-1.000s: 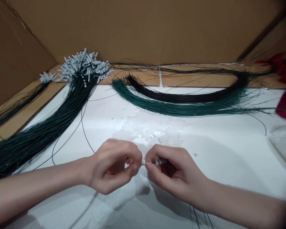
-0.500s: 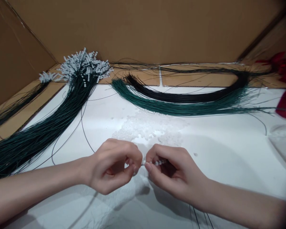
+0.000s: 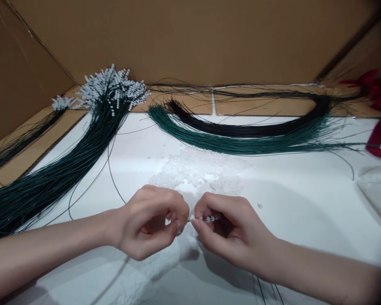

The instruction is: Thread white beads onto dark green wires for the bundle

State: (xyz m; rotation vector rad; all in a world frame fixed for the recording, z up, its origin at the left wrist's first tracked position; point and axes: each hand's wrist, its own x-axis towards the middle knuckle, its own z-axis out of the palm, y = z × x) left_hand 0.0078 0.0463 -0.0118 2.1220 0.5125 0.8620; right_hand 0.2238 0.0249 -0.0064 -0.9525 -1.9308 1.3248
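Note:
My left hand (image 3: pixel 152 220) and my right hand (image 3: pixel 228 231) meet over the white sheet, both closed in a pinch. Between them runs a thin wire with a short row of white beads (image 3: pixel 209 218). The right fingers grip the beaded part; the left thumb and forefinger pinch the wire's bare tip, or something tiny at it that I cannot make out. Just beyond the hands lies a loose pile of white beads (image 3: pixel 203 171). Dark wire ends trail out under my right wrist.
A thick bundle of dark green wires (image 3: pixel 51 178) tipped with white beads (image 3: pixel 114 87) lies at the left. A curved bundle of green and black bare wires (image 3: pixel 247 135) lies at the back. Red ribbon (image 3: pixel 379 123) and a clear bag (image 3: pixel 376 190) sit at the right. Cardboard walls surround the sheet.
Almost nothing: the hands stay pinched together; the right hand has shifted very slightly along the beaded wire.

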